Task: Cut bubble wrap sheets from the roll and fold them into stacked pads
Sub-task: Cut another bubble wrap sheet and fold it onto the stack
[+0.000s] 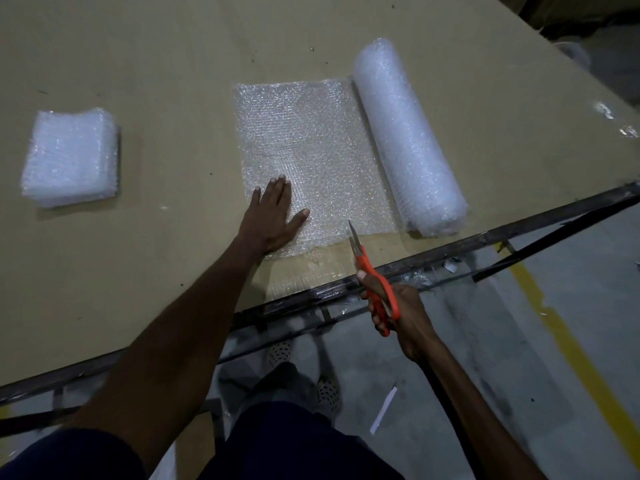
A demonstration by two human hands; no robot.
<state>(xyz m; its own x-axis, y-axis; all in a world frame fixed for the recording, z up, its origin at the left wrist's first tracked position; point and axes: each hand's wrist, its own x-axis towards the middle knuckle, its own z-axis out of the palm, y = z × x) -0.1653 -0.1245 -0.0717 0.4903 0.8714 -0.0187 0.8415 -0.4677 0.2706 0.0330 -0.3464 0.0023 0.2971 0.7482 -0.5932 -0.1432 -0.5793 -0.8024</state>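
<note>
A bubble wrap roll (405,133) lies on the tan table, with a sheet (311,143) unrolled flat to its left. My left hand (273,216) presses flat on the sheet's near left corner, fingers straight. My right hand (391,306) grips orange-handled scissors (367,268) at the table's near edge. The blades are slightly apart, and their tips are at the sheet's near edge, close to the roll. A stack of folded bubble wrap pads (71,157) sits far to the left.
The tan table (173,64) has a dark metal frame edge (485,233) running diagonally along the near side. Below it are the grey floor, a yellow floor line (568,344), paper scraps and my feet. Plastic scraps lie at the table's right edge.
</note>
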